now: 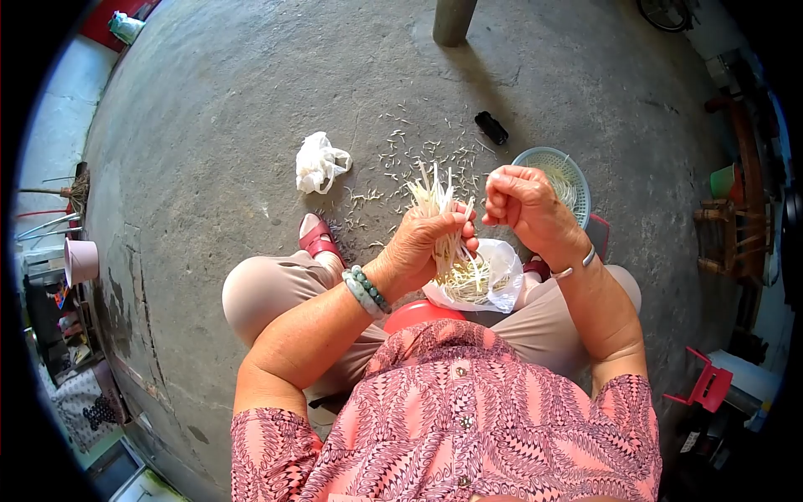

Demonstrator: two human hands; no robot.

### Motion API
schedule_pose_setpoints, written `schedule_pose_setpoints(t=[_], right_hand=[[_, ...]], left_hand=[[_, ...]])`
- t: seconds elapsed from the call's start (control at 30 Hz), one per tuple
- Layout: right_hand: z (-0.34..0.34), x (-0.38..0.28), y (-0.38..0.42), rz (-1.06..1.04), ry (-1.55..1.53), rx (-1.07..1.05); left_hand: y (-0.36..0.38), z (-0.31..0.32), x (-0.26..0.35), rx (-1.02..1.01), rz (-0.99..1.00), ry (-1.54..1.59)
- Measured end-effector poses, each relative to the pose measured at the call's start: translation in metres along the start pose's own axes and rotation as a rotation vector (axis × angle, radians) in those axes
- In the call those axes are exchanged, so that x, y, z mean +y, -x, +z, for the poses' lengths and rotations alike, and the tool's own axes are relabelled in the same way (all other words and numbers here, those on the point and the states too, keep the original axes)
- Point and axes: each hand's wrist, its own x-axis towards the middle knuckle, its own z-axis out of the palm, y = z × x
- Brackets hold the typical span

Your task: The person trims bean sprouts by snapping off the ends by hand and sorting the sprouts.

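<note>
My left hand (421, 244) is wrapped round a bunch of bean sprouts (434, 194), whose pale ends stick up past the fingers. Below it, an open white plastic bag (507, 289) holds more bean sprouts (468, 283) between my legs. To the right, my right hand (530, 207) is raised with its fingers curled in; whatever is between the fingertips, if anything, is too small to make out. Just behind this hand stands a light blue colander (584, 194) with sprouts (562, 191) inside it.
Small sprout scraps (431, 153) litter the concrete floor (251, 100). A crumpled white bag (318, 162) lies left of them, and a black object (491, 128) to the right. A post (453, 23) rises farther ahead. A red stool (707, 385) stands at right.
</note>
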Motion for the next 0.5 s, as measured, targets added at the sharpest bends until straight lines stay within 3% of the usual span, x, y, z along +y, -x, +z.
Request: schedule_pose_setpoints(t=[0.13, 0.17, 0.27, 0.3, 0.5], right_hand=[[-0.002, 0.002, -0.006, -0.261, 0.661, 0.102], [-0.002, 0.002, -0.006, -0.424, 0.791, 0.076], [0.009, 0.013, -0.008, -0.467, 0.574, 0.093], [0.004, 0.012, -0.008, -0.446, 0.652, 0.012], [0.006, 0.006, -0.003, -0.351, 0.544, -0.002]], left_hand=[[0.001, 0.000, 0.000, -0.049, -0.008, 0.048], [0.001, 0.000, 0.000, -0.047, -0.014, 0.050], [0.002, -0.002, -0.001, -0.046, -0.032, 0.056], [0.002, -0.003, -0.002, -0.055, -0.041, 0.058], [0.001, -0.008, -0.005, -0.152, -0.067, 0.087]])
